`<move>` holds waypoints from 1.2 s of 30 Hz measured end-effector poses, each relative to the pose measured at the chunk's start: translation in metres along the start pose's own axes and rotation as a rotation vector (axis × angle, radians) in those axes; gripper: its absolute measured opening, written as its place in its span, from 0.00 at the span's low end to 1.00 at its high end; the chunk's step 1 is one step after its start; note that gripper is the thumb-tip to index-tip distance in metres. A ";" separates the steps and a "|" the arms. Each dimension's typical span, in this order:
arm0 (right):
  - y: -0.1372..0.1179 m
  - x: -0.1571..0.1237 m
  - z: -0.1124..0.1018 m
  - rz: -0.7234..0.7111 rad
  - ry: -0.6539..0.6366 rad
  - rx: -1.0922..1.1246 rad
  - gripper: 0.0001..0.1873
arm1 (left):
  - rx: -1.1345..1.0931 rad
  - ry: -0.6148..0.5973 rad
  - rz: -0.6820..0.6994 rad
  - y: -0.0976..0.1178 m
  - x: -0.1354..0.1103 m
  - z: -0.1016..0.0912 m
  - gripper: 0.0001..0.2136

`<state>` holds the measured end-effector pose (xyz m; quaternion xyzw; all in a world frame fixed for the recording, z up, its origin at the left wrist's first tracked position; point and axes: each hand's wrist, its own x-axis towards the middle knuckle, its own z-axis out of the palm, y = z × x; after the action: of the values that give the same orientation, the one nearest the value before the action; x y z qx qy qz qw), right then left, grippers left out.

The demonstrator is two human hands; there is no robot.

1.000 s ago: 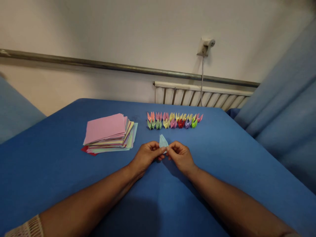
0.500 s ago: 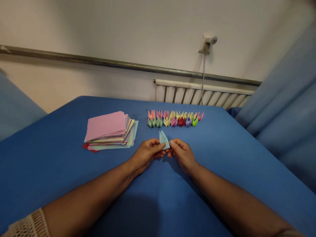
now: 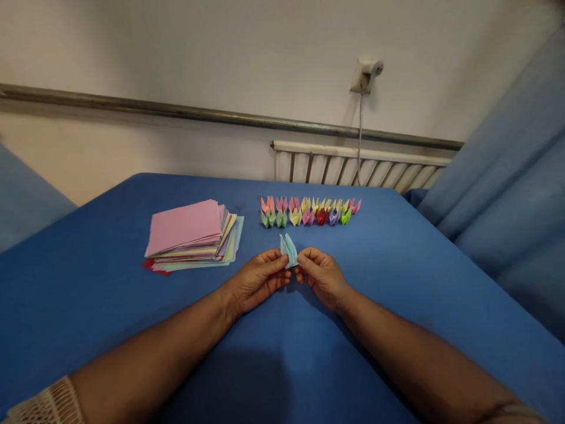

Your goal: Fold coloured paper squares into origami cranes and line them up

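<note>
My left hand (image 3: pixel 256 280) and my right hand (image 3: pixel 322 275) meet over the middle of the blue table (image 3: pixel 88 277), both pinching a small folded light-blue paper piece (image 3: pixel 288 249) that stands up between the fingertips. Behind it, two short rows of small folded paper pieces in several colours (image 3: pixel 309 212) stand on the table. To the left lies a stack of coloured square paper sheets (image 3: pixel 189 235) with a pink sheet on top.
A metal rail (image 3: pixel 176 112) runs along the wall behind the table. A white radiator (image 3: pixel 357 168) and a wall socket with a cable (image 3: pixel 365 73) are at the back right. Blue fabric (image 3: pixel 507 165) hangs at the right edge.
The light-blue piece has been turned and folded narrower between my fingers. Both hands stay at the same spot on the table; the view has shifted slightly.
</note>
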<state>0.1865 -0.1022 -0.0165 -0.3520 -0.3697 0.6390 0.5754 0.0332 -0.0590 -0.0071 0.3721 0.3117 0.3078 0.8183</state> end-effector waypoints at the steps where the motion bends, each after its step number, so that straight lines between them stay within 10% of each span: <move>1: 0.000 0.000 0.000 -0.001 -0.001 -0.010 0.17 | 0.005 -0.007 -0.002 0.000 0.000 0.001 0.14; 11: 0.007 0.007 -0.005 -0.242 0.160 -0.241 0.12 | 0.126 0.083 0.038 0.001 -0.001 0.002 0.13; 22: 0.008 0.009 -0.006 -0.075 0.125 -0.272 0.15 | 0.758 0.396 0.417 -0.006 0.005 0.000 0.11; 36: 0.005 0.012 -0.020 0.057 0.006 0.049 0.13 | 0.561 0.242 0.373 -0.003 -0.004 0.014 0.13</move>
<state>0.2000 -0.0893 -0.0310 -0.3500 -0.3423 0.6628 0.5666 0.0418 -0.0690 -0.0008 0.5935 0.4056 0.3961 0.5713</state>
